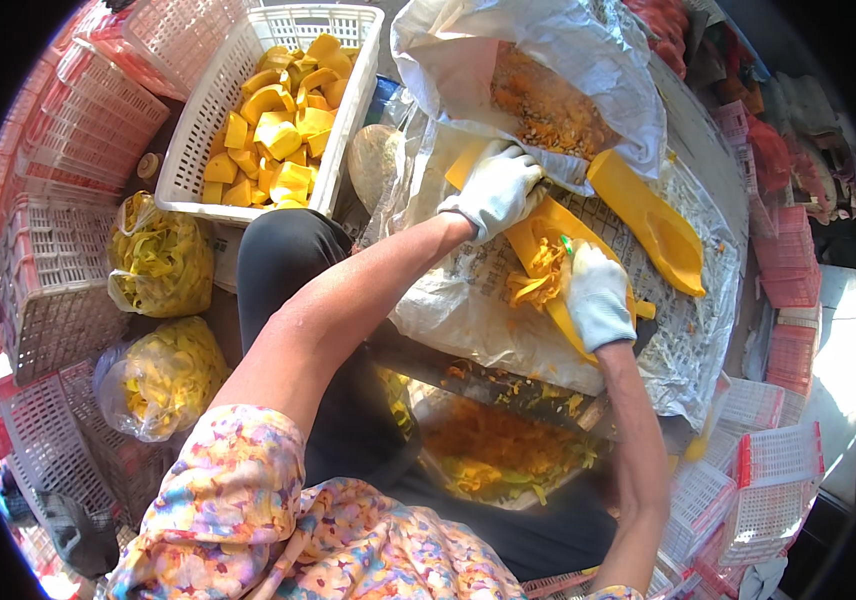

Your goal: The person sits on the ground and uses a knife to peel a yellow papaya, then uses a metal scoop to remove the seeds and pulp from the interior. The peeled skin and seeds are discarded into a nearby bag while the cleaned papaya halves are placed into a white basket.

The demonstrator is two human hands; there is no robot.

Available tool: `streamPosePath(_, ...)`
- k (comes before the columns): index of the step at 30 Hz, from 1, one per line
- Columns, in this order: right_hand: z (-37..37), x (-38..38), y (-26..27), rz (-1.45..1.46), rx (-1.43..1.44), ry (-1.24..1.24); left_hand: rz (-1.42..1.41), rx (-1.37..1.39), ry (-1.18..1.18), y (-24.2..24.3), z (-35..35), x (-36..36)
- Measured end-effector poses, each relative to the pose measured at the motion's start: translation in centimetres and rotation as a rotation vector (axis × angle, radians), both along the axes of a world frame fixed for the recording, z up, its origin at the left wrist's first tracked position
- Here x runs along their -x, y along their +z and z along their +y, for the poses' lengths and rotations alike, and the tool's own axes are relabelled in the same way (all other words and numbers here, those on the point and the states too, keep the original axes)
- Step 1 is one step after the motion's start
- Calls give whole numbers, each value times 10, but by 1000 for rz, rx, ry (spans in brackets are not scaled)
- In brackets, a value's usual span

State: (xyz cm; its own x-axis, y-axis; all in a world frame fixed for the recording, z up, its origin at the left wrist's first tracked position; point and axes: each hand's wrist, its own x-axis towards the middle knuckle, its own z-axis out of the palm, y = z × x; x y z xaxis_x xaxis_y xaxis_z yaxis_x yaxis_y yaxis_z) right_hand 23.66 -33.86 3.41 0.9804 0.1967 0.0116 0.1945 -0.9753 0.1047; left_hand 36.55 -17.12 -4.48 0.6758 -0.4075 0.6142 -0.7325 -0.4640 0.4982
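A halved, peeled orange squash (539,217) lies on a white woven plastic sack (465,289). My left hand (499,187), in a white glove, grips its narrow upper part. In my gloved right hand (597,291) is a small tool with a green part (566,244), mostly hidden by the fingers, at the squash's hollow. Stringy orange pulp (542,274) hangs at the hollow beside that hand. Another squash half (649,221), its cavity scooped out, lies to the right. Above, an open white sack (435,82) holds seeds and pulp (548,109).
A white plastic crate (248,214) of cut squash chunks (278,135) stands at upper left. Two clear bags of yellow peelings (162,262) sit below it. Peel and pulp (488,442) fill a container between my legs. Stacked crates (60,277) line both sides.
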Motion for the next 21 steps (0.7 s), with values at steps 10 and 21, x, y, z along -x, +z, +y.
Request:
streamPosePath(10,40,-2,-23,-277,-164,-355,25,-24,25,1,-2,-4)
streamPosePath(21,24,-26,-30,-72,-141,-69,56,-22,37,0,-4,-1)
